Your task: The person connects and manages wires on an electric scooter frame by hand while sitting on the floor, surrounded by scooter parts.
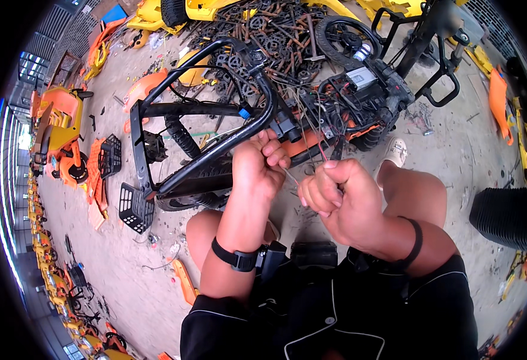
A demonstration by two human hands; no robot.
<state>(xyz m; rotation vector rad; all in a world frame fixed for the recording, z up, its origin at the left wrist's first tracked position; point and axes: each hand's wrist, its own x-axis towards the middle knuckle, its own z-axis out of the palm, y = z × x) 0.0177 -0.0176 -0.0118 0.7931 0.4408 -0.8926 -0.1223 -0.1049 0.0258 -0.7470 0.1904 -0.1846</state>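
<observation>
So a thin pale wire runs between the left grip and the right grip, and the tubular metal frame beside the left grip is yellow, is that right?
Not quite: the tubular metal frame beside the left grip is black, not yellow, as the head view shows. The thin pale wire does run between that grip and the right grip.

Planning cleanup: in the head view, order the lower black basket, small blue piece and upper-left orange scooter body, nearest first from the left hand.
1. Small blue piece: beyond the left hand.
2. Lower black basket: left of that hand.
3. Orange scooter body: far left.
</observation>
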